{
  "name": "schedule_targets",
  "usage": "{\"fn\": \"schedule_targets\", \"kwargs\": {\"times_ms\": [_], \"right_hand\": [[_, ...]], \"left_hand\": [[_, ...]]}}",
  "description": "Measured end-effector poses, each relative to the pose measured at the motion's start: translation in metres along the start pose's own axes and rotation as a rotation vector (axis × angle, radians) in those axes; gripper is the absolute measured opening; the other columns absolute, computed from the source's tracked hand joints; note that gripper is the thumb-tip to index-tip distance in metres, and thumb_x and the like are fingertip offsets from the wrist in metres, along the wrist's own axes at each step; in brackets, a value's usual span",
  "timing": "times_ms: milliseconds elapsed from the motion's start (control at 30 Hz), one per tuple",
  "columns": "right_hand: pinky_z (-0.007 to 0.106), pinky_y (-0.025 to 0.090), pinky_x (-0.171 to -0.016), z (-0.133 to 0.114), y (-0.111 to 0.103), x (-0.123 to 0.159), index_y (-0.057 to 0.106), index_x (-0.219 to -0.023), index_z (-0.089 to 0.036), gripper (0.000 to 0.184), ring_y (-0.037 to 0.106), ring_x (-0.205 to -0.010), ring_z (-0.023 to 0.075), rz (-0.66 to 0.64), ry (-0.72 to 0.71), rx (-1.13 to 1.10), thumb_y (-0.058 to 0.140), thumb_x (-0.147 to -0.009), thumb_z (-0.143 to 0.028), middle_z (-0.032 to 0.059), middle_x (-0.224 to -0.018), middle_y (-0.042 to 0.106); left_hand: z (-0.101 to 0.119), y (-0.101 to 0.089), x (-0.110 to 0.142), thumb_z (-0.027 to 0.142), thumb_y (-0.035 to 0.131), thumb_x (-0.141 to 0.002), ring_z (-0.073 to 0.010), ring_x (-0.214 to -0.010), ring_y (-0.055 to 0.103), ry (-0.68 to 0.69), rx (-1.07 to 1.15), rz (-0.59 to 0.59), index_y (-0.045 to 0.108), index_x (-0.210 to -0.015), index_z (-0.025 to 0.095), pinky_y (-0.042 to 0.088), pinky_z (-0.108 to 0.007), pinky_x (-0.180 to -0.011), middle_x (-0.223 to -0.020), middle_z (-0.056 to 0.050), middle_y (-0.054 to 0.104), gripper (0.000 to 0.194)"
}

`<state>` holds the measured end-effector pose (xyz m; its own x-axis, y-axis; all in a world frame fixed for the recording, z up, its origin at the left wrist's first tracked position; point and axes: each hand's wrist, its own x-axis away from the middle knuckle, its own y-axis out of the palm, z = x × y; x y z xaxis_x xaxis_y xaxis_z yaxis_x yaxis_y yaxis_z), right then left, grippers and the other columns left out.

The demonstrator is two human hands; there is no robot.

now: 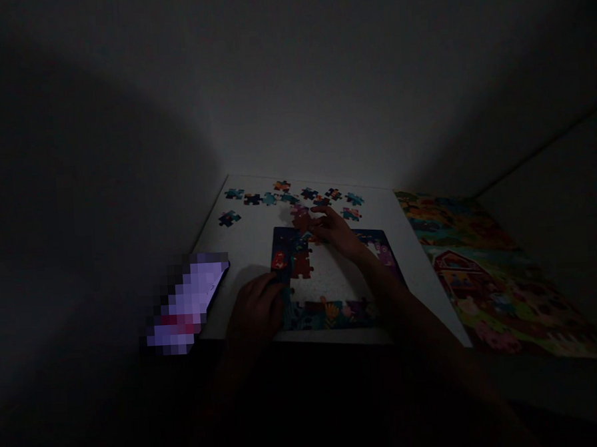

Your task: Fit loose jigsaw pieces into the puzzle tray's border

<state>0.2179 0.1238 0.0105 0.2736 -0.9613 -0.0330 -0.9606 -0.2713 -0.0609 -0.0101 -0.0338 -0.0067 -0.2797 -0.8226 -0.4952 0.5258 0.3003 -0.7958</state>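
The scene is very dark. A partly built jigsaw puzzle [326,285] lies on a white table [249,233], with its border and left part filled in. My left hand [256,312] rests curled on the puzzle's lower left edge, fingers touching the frame. My right hand [336,231] reaches over the puzzle's top edge, fingers pinched on a reddish puzzle piece [301,218]. Several loose pieces [290,197] are scattered along the far side of the table.
A lit phone screen [192,299] sits at the table's left front corner. A colourful farm picture sheet [486,274] lies to the right of the table. Walls meet in a corner behind the table.
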Motion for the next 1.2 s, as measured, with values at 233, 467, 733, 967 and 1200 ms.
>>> {"fn": "schedule_targets", "kwargs": {"times_ms": [233,467,733,967,1200], "right_hand": [[0.032,0.052,-0.076,-0.003,0.014,0.042,0.048,-0.135,-0.025,0.061,0.065,-0.093,0.0189,-0.143,0.005,0.049,0.069,-0.077,-0.026,0.0048,-0.112,0.068],[0.037,0.055,-0.081,0.001,0.019,0.049,0.055,-0.129,-0.027,0.054,0.065,-0.093,0.0188,-0.189,0.037,-0.015,0.068,-0.077,-0.020,0.0045,-0.120,0.066],[0.036,0.055,-0.081,-0.005,0.021,0.054,0.051,-0.135,-0.028,0.063,0.065,-0.092,0.0189,-0.209,0.104,-0.019,0.067,-0.075,-0.016,0.0053,-0.119,0.066],[0.037,0.056,-0.083,-0.012,0.026,0.062,0.055,-0.128,-0.027,0.054,0.066,-0.094,0.0186,-0.271,0.105,-0.040,0.066,-0.076,-0.016,0.0034,-0.114,0.065],[0.035,0.054,-0.080,-0.017,0.028,0.066,0.056,-0.119,-0.025,0.047,0.066,-0.092,0.0181,-0.320,0.132,-0.030,0.069,-0.076,-0.016,0.0019,-0.101,0.065]], "left_hand": [[0.002,-0.001,-0.001,0.015,0.047,-0.091,-0.0255,-0.110,0.061,-0.002,0.000,-0.005,0.067,-0.106,0.016,0.053,-0.044,-0.095,-0.119,-0.012,0.066,0.024],[0.003,0.000,-0.001,0.015,0.047,-0.091,-0.0255,-0.110,0.061,-0.023,0.001,-0.022,0.066,-0.106,0.018,0.053,-0.045,-0.095,-0.120,-0.011,0.066,0.024],[0.004,-0.003,-0.002,0.014,0.049,-0.090,-0.0261,-0.112,0.060,-0.046,0.027,-0.056,0.067,-0.108,0.017,0.050,-0.046,-0.098,-0.121,-0.012,0.065,0.026],[0.004,-0.003,-0.003,0.015,0.047,-0.091,-0.0260,-0.112,0.060,-0.037,0.014,-0.052,0.068,-0.107,0.017,0.051,-0.045,-0.097,-0.120,-0.012,0.066,0.026],[0.005,-0.004,-0.003,0.015,0.047,-0.091,-0.0263,-0.113,0.060,-0.064,0.020,-0.070,0.066,-0.108,0.018,0.051,-0.047,-0.097,-0.121,-0.012,0.065,0.026]]}}
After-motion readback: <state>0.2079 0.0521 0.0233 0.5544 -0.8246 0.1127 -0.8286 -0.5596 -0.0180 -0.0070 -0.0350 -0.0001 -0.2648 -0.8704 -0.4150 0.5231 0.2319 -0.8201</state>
